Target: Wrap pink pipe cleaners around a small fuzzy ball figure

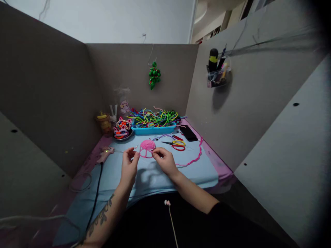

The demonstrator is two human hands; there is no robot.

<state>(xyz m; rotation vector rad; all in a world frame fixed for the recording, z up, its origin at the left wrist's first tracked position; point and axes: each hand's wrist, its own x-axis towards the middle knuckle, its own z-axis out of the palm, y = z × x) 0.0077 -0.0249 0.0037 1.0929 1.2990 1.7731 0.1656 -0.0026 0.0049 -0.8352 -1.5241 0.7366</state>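
Observation:
A pink pipe-cleaner piece (147, 144), with a dense rounded top and an open frame of thin bars below, is held up over the blue cloth (155, 175). My left hand (129, 162) pinches its left edge between thumb and fingertips. At the right edge, my right hand (164, 161) has its thumb and forefinger closed on the same piece. A twisted pink pipe-cleaner strand (193, 161) curves over the cloth to the right. Beyond my right hand lie yellow-and-red-handled scissors (178, 144). To the left of my left hand is a pink glue gun (104, 154), with a small light lit.
Behind stands a blue tray (154, 130) heaped with coloured pipe cleaners. Beside it are a dark bowl (123, 137) of finished pieces and a lidded cup (104, 123). A phone (188, 133) lies at right. A black cable (96, 196) crosses the left side; grey panels enclose the table.

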